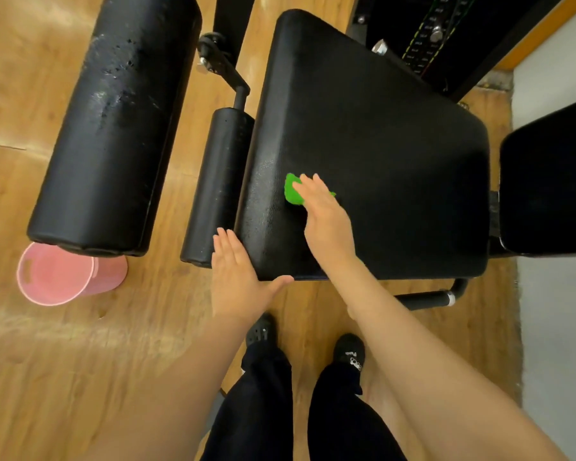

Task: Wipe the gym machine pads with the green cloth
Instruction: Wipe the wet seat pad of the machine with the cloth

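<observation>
A wide black seat pad [379, 154] fills the middle of the head view. On its near left part lies the green cloth [292, 191], mostly covered by my right hand [326, 217], which presses flat on it with straight fingers. My left hand [238, 281] rests flat on the pad's near left corner, thumb along the front edge. Left of the seat lie a small black roller pad [213, 184] and a large black roller pad [113, 121] with wet droplets on its surface.
A pink bucket [60, 274] lies tipped on the wooden floor at the left, partly under the large roller. Another black pad [552, 181] stands at the right edge. The weight stack [429, 38] and frame rise behind the seat. A handle bar [429, 297] sticks out below it.
</observation>
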A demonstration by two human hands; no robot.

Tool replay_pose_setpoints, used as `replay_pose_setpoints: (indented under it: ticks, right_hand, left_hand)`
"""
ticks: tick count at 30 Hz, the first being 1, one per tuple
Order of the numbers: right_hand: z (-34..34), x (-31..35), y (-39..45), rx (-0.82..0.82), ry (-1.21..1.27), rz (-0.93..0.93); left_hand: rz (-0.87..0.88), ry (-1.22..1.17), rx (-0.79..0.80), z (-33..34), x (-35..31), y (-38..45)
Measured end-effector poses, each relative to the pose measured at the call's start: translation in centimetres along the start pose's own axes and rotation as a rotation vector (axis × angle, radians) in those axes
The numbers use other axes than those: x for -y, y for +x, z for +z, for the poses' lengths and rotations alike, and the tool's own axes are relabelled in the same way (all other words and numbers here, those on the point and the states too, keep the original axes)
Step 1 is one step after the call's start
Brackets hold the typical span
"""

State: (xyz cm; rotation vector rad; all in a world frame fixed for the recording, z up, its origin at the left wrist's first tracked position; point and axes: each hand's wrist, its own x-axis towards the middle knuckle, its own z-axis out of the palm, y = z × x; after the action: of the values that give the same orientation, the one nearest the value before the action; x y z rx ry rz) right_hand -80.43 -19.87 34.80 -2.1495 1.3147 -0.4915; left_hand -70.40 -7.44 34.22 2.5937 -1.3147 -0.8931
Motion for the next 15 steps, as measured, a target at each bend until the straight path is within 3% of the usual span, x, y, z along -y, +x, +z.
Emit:
replay_pose_setpoints:
  ticks: [5,9,12,15]
  right_hand:
    - [1.8,2.3,6.9,0.351,-0.176,-0.277]
    - [3.4,2.2,4.0,0.319,-0.22,-0.393]
    - [4.0,1.8,-0.8,0.427,-0.253,-0.618]
    - [3.0,1.4,-1.8,0.507,-0.289,-0.695]
  left_hand:
    - [-0.034,-0.02,-0.012,0.7,0.2,-0.2]
    - [-0.114,-0.065,0.017,0.5,0.4,-0.1]
    - [-0.101,-0.158,0.013,0.4,0.7,-0.2]
    - [-0.092,-0.193,0.011,0.6,0.8,-0.2]
